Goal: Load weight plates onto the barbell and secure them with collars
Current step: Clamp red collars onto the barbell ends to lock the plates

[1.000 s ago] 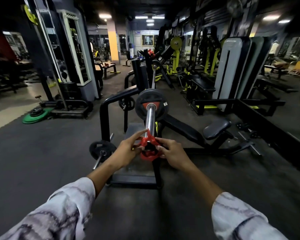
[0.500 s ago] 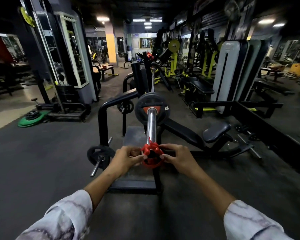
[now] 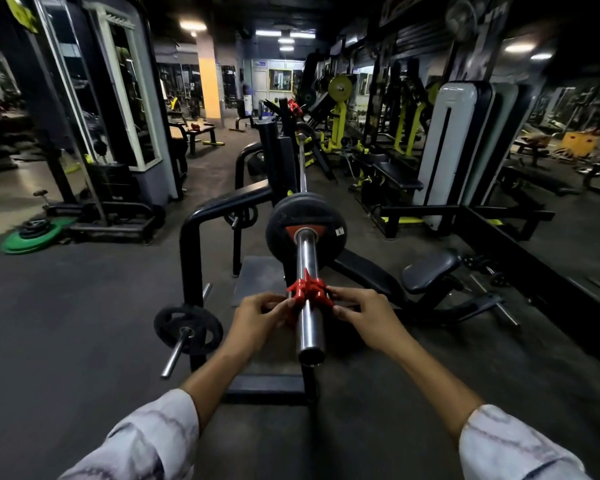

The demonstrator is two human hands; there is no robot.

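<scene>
A chrome barbell sleeve (image 3: 308, 258) points toward me from a bench rack. One black weight plate (image 3: 305, 230) with a red centre sits far up the sleeve. A red collar (image 3: 309, 293) rings the sleeve partway along, well short of the plate. My left hand (image 3: 260, 315) pinches the collar's left side and my right hand (image 3: 368, 313) pinches its right side. The sleeve's bare end (image 3: 311, 353) sticks out past both hands.
A smaller black plate (image 3: 187, 329) hangs on a storage peg at lower left. The black rack frame (image 3: 191, 258) stands left of the bar, a padded seat (image 3: 430, 271) to the right. Green plates (image 3: 32, 237) lie on the floor at far left. Machines line the right side.
The collar has slid from the sleeve's tip farther onto the bar toward the plate, with both hands moving along with it. The sleeve's end now shows behind the collar.
</scene>
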